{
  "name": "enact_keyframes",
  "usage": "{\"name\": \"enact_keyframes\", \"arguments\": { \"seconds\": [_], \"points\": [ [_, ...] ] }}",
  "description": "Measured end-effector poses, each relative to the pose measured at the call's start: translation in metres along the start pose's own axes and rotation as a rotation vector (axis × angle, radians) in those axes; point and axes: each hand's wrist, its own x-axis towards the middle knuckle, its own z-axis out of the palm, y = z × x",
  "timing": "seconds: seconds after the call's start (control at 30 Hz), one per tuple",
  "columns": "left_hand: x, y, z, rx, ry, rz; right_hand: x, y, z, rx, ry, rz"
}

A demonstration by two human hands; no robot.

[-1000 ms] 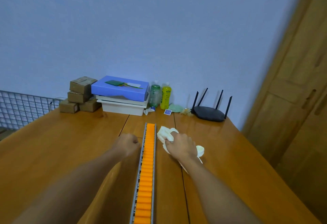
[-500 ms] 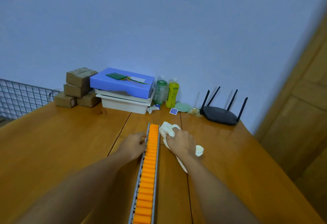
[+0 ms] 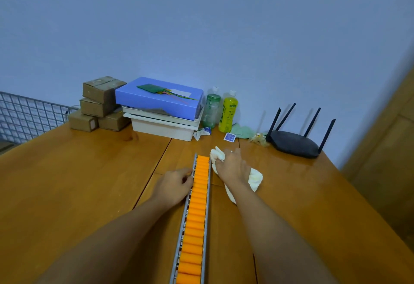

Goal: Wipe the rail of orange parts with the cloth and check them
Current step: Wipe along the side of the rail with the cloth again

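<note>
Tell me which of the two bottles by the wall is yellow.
The right bottle, nearer the router; the left bottle is green.

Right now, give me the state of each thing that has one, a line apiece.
Rail: flat on table, full of orange parts.
Cloth: bunched in right hand, beside the rail's far end.
Left hand: fingers against rail's left edge.
Two bottles: upright, capped.
Blue box: closed, atop white trays.

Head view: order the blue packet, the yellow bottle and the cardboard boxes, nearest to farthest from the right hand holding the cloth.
From the right hand:
1. Blue packet, just beyond it.
2. Yellow bottle, farther back by the wall.
3. Cardboard boxes, far left corner.
</note>
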Motion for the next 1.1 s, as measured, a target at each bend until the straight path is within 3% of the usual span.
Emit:
{"name": "enact_keyframes", "arguments": {
  "seconds": [0.37,1.1],
  "points": [
    [0.005,-0.005,0.003,-0.039,0.014,0.047,0.022,-0.009,0.030,0.053,-0.152,-0.062],
    [0.011,-0.015,0.009,-0.058,0.043,0.006,-0.012,0.011,0.026,0.111,-0.090,-0.198]
  ]
}}
